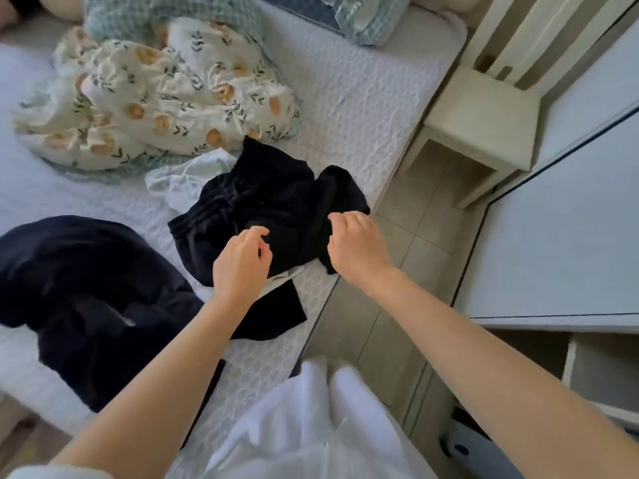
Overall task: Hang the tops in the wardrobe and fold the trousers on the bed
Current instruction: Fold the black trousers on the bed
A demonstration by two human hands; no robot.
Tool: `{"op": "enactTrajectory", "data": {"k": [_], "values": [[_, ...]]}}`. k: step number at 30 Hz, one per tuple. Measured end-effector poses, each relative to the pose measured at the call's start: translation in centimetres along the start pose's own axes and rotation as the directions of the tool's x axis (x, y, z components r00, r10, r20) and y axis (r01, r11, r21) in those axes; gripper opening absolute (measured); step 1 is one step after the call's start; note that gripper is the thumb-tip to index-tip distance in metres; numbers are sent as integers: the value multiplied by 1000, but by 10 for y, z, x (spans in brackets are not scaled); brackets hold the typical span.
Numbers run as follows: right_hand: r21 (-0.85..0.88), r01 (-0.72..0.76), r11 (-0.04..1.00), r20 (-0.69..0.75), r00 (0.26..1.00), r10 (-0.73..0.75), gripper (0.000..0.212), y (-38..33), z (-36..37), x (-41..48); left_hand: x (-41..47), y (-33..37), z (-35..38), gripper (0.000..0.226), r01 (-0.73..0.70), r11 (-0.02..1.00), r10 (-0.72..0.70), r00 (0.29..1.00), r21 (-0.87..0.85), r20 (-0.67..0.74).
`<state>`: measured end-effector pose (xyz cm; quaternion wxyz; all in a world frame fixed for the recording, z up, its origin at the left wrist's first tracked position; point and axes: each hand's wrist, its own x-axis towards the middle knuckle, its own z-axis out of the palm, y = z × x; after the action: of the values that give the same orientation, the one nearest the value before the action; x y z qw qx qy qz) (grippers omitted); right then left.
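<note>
A crumpled pair of black trousers [273,198] with an elastic waistband lies near the right edge of the white bed [363,108]. My left hand [240,267] hovers over its near part with fingers loosely curled, holding nothing that I can see. My right hand [356,243] is at the trousers' right end by the bed edge, fingers curled down onto the black cloth; whether it pinches the cloth is unclear. A larger dark garment [86,292] is heaped on the bed at the left. A white garment [186,178] peeks from under the trousers.
A floral quilt [155,98] is bunched at the bed's far side, with a checked pillow [359,22] beyond. A cream bedside stool [484,112] stands on the tiled floor [408,229] to the right. A white wardrobe door [560,236] fills the right.
</note>
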<state>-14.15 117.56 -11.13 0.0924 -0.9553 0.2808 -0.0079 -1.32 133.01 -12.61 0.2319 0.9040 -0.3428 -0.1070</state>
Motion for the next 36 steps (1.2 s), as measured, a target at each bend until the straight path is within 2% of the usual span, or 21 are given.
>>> {"op": "enactTrajectory", "data": {"k": [4, 9, 16, 22, 25, 27, 30, 32, 36], "values": [[-13, 113, 993, 130, 985, -111, 28, -6, 25, 43, 12, -30, 16, 29, 192, 981, -192, 981, -5, 33], [-21, 291, 956, 251, 928, -277, 29, -5, 48, 103, 42, -56, 35, 29, 394, 919, -391, 915, -7, 94], [-65, 500, 864, 349, 822, -450, 33, -14, 85, 207, 101, -124, 46, 45, 692, 721, -683, 716, -19, 146], [-111, 637, 763, 414, 728, -547, 42, -60, 136, 278, 126, -190, 64, 73, 855, 478, -845, 510, -203, 161], [-122, 683, 720, 460, 682, -569, 57, -84, 165, 298, 133, -210, 79, 104, 860, 338, -855, 450, -382, 257], [-122, 701, 703, 508, 653, -562, 71, -98, 183, 307, 134, -221, 92, 123, 843, 263, -825, 449, -470, 344], [-104, 686, 720, 609, 616, -499, 87, -108, 204, 313, 131, -230, 110, 132, 828, 169, -744, 463, -534, 482], [-111, 698, 707, 655, 587, -477, 95, -109, 215, 312, 123, -227, 116, 123, 855, 202, -694, 470, -478, 546], [-149, 721, 677, 714, 552, -431, 109, -109, 222, 306, 94, -212, 120, 90, 860, 375, -527, 505, -346, 683]]}}
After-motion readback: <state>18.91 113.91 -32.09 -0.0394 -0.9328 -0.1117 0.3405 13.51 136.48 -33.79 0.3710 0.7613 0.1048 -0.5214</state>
